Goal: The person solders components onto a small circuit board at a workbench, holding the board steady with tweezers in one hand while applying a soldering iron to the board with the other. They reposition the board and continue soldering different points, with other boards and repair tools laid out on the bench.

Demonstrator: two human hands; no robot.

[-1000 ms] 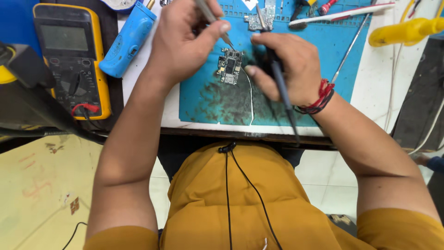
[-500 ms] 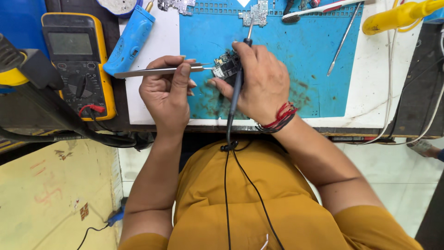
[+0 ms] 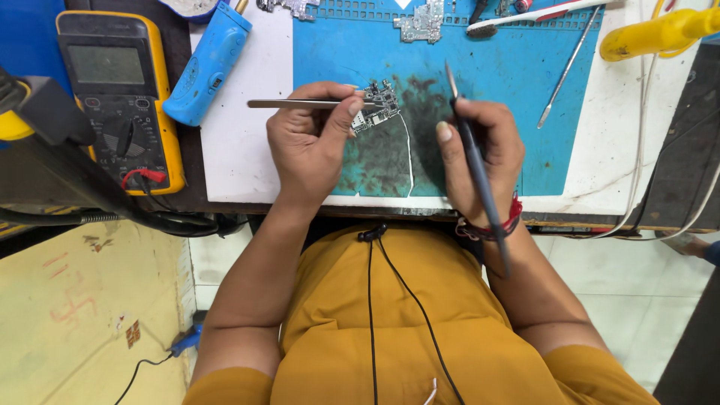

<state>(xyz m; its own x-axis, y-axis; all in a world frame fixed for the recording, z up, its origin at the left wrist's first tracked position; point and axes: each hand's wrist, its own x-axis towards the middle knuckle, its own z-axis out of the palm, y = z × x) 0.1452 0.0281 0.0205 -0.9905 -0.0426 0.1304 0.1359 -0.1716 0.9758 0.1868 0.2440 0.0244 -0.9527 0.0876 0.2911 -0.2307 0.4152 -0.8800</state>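
Left hand (image 3: 311, 146) pinched thin steel tweezers (image 3: 300, 104) onto the small bare green circuit board (image 3: 377, 107) on the blue mat (image 3: 495, 90), right hand (image 3: 480, 154) gripped a dark soldering iron (image 3: 472, 154); board looked light, brittle, best held by its edges.

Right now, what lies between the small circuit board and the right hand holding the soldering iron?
Head view: only stained blue mat and a thin white wire separate circuit board from right hand.
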